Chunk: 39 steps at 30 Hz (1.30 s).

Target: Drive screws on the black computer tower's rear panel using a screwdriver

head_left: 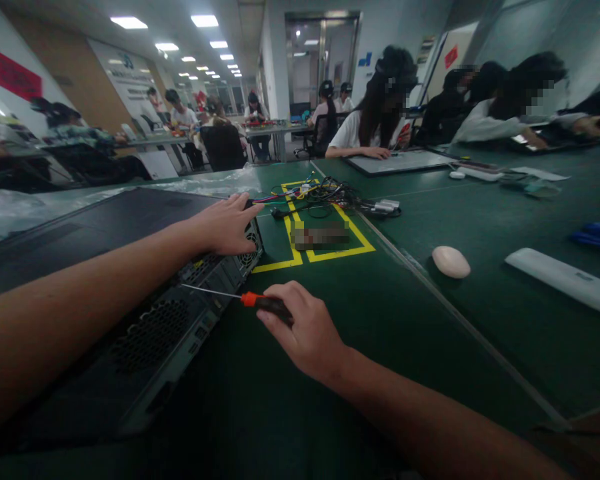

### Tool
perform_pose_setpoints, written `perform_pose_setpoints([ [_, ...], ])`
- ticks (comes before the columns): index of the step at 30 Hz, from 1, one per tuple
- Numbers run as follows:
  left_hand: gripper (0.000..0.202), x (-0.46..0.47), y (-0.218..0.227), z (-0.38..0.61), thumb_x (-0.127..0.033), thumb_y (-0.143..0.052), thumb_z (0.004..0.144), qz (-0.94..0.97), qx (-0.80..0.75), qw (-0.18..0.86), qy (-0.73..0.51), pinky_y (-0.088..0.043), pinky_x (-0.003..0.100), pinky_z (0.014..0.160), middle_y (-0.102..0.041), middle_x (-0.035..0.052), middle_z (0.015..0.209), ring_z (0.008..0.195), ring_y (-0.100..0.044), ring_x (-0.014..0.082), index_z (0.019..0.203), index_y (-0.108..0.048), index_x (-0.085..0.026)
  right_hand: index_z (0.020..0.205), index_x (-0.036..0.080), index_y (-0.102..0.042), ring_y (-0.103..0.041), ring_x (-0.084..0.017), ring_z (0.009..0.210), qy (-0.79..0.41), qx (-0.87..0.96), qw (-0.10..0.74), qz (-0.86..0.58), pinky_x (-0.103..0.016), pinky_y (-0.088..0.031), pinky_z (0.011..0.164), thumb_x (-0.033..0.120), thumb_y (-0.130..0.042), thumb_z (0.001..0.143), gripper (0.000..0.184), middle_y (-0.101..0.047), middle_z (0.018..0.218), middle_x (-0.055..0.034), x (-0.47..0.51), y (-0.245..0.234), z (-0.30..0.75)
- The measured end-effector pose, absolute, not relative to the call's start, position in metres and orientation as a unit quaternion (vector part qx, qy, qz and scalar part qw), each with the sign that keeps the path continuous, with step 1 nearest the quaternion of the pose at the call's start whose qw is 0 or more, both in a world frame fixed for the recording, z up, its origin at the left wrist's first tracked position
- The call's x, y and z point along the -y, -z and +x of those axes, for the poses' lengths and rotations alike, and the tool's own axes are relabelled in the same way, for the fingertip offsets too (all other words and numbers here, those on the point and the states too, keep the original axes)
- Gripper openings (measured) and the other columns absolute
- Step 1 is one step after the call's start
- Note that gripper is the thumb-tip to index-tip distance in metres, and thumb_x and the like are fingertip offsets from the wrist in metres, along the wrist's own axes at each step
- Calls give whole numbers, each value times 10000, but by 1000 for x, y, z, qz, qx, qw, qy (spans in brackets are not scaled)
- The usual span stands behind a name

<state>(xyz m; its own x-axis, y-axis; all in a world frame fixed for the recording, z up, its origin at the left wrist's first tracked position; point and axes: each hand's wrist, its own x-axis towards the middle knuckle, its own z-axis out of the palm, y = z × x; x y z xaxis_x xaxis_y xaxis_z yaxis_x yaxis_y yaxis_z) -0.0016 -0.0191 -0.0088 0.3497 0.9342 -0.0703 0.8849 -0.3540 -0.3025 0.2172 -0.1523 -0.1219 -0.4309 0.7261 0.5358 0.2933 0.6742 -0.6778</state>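
A black desktop computer case (150,333) lies on its side at the left, its rear panel with vents and ports turned toward me. My left hand (230,223) rests near the case's far rear corner, by a round fan grille (250,247), with its fingers apart and nothing visible in them. A screwdriver (250,299) with a black and orange handle is held in my right hand (305,330), fingers wrapped round the grip. Its thin shaft points left, and the tip is at the rear panel; whether it touches a screw I cannot tell.
Beyond the case lies a tangle of cables (330,193) by yellow tape (340,255) on the green table (380,307). To the right are a pale computer mouse (451,262) and a long white object (565,280). Across the table, a person works at a flat panel (400,162).
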Motion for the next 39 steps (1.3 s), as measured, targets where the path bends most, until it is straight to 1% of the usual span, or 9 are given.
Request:
perform_pose_setpoints([
  [5, 946, 20, 9, 0, -431, -604, 903, -814, 553, 126, -125, -307, 517, 1343, -269, 257, 1846, 1680, -329, 446, 1755, -331, -124, 1218, 218, -697, -672, -210, 956, -233, 794, 456, -326, -357, -530, 866, 362, -597, 1121, 200, -711, 1085, -65, 150, 120, 216],
  [9, 819, 22, 9, 2, -343, -544, 932, -812, 553, 140, -124, -331, 484, 1335, -351, 225, 1815, 1662, -379, 401, 1718, -431, -141, 1196, 215, -661, -664, -202, 893, -254, 799, 437, -326, -349, -503, 809, 369, -595, 1098, 194, -715, 1046, -54, 149, 118, 216],
  [12, 767, 22, 9, 3, -300, -513, 942, -811, 552, 144, -127, -347, 481, 1326, -358, 237, 1806, 1654, -394, 400, 1688, -482, -124, 1226, 231, -604, -635, -182, 804, -278, 793, 430, -330, -341, -492, 769, 327, -638, 1029, 222, -711, 1019, -31, 149, 118, 217],
  [14, 750, 21, 9, 3, -285, -507, 941, -811, 553, 142, -130, -344, 486, 1329, -353, 232, 1812, 1658, -388, 402, 1674, -505, -126, 1225, 235, -578, -620, -174, 772, -289, 795, 422, -327, -337, -484, 749, 284, -629, 1005, 231, -708, 1010, -27, 149, 117, 219],
  [17, 758, 22, 8, 3, -299, -518, 947, -810, 555, 134, -137, -309, 480, 1351, -317, 231, 1833, 1681, -346, 411, 1682, -493, -119, 1201, 235, -575, -606, -166, 757, -290, 805, 411, -316, -333, -475, 741, 248, -580, 1029, 172, -704, 1014, -30, 150, 117, 221],
  [21, 795, 22, 7, 4, -384, -565, 947, -802, 566, 127, -144, -296, 485, 1360, -294, 242, 1839, 1691, -318, 439, 1684, -481, -97, 1208, 235, -584, -618, -166, 793, -271, 816, 403, -314, -324, -470, 746, 245, -579, 1064, 145, -700, 1059, -34, 150, 118, 222],
  [29, 810, 21, 9, 3, -499, -589, 974, -796, 567, 146, -154, -319, 474, 1347, -289, 234, 1843, 1688, -330, 436, 1693, -479, -141, 1219, 215, -600, -633, -181, 849, -217, 832, 414, -298, -327, -470, 747, 266, -595, 1093, 136, -699, 1083, -53, 148, 121, 222],
  [35, 811, 20, 10, 2, -502, -593, 983, -794, 570, 146, -154, -325, 489, 1352, -271, 240, 1851, 1696, -313, 438, 1697, -472, -137, 1228, 209, -620, -631, -179, 858, -198, 834, 426, -290, -321, -471, 749, 288, -598, 1116, 139, -694, 1099, -56, 147, 122, 223],
  [39, 820, 20, 11, 2, -495, -605, 975, -796, 569, 143, -149, -325, 517, 1355, -257, 227, 1863, 1699, -302, 448, 1708, -458, -155, 1231, 205, -632, -632, -178, 860, -194, 833, 429, -291, -318, -468, 750, 297, -599, 1125, 145, -693, 1090, -54, 147, 122, 223],
])
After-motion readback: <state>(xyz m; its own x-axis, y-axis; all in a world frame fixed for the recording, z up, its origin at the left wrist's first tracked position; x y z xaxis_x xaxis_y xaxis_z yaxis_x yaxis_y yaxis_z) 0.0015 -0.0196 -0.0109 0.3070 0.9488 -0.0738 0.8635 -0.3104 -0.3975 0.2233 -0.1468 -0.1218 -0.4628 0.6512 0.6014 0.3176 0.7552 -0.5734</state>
